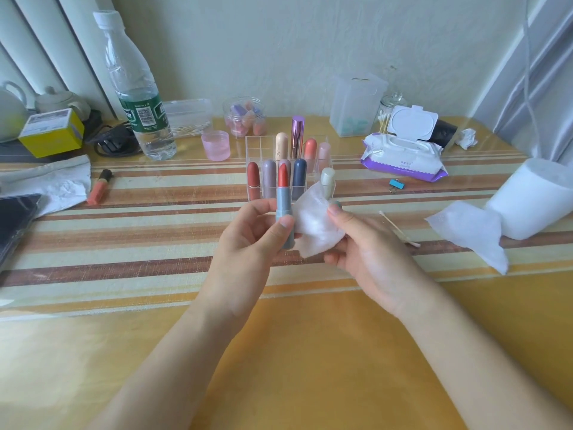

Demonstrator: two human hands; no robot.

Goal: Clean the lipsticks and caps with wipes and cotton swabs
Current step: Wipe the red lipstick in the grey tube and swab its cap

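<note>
A yellow table cover [279, 367] fills the near view, and 2 bare forearms reach forward over it. The left hand [257, 231] grips a grey-blue lipstick tube [285, 225] upright between thumb and fingers, above the table, with the cap off and the orange-red stick wound out. The right hand [366, 249] pinches a small white wet wipe [316, 226] between thumb and fingers, just beside the tube. The wipe shows no colour on it. A sliver of grey-blue by the right thumb tip may be the tube's cap, but it is too hidden to tell.

Right of the hands, 1 wooden cotton swab [398, 228] lies on the brown and cream striped cloth [155, 237]. Beyond the hands, a clear acrylic organiser [257, 144] holds 2 rows of capped lipsticks in red, mauve, navy, white, beige, pink and coral. To the left, an orange lip gloss tube [99, 186] lies beside a crumpled white sheet [55, 184]. Farther right sits a purple and white pack of wipes [403, 156] with its lid flipped open, and behind it a glass jar of cotton swabs [389, 113].

Judged from this, the work is in its early part. 1 lipstick is in hand and wiping looks about to start. The capped lipsticks in the organiser give no sign of having been cleaned. The swab work on the caps also appears to be left.
</note>
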